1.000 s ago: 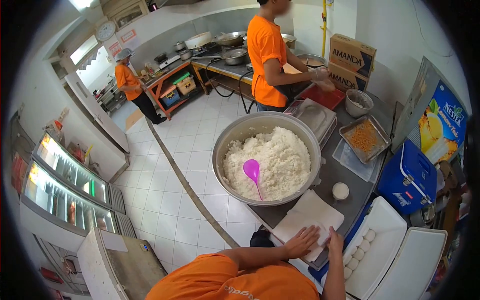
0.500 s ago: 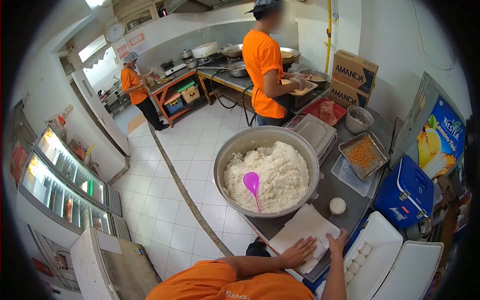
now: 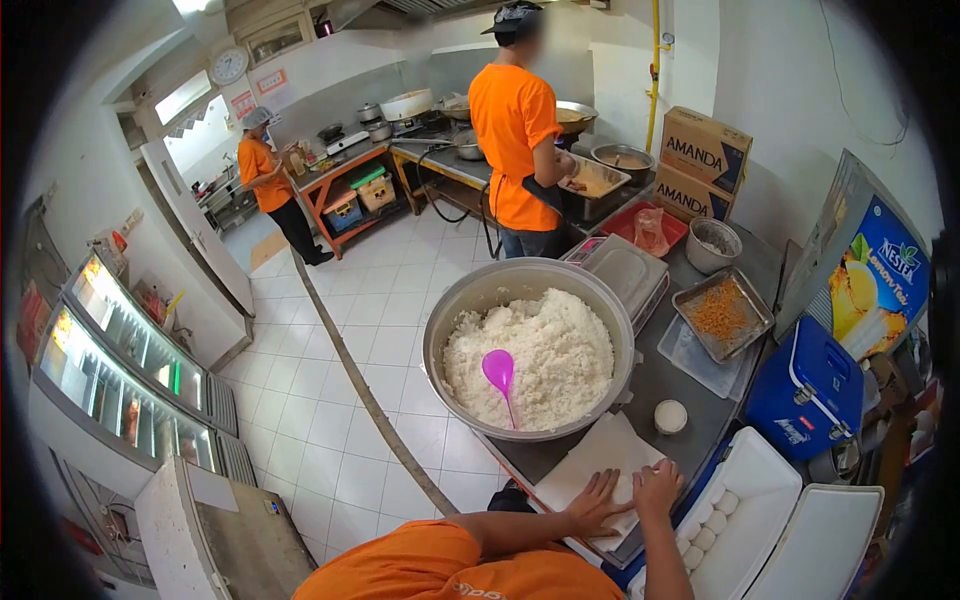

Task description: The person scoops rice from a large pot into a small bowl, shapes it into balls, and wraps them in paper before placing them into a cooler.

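A stack of pale paper sheets [image 3: 595, 455] lies on the counter's near corner, just below a large metal pot [image 3: 432, 350] of white rice [image 3: 550, 345]. My left hand [image 3: 597, 505] rests flat on the sheets with its fingers spread. At their right edge, my right hand [image 3: 657, 487] is curled closed on the paper, its fingertips partly hidden. A purple spoon-shaped scoop [image 3: 498, 370] lies on the rice. To the right of the sheets stands a small cup [image 3: 671, 416] with white contents.
An open white cooler box [image 3: 765, 480] holds several round white wraps [image 3: 712, 520]. Behind it sit a blue cooler [image 3: 808, 390] and a metal tray of orange shreds [image 3: 722, 308]. A co-worker [image 3: 515, 140] holds a tray beyond the pot; another person [image 3: 262, 170] stands far left.
My right hand has shifted slightly left over the paper and its fingers have curled in. My left hand has moved slightly left, still flat. The nearer co-worker has turned slightly, lowering the tray.
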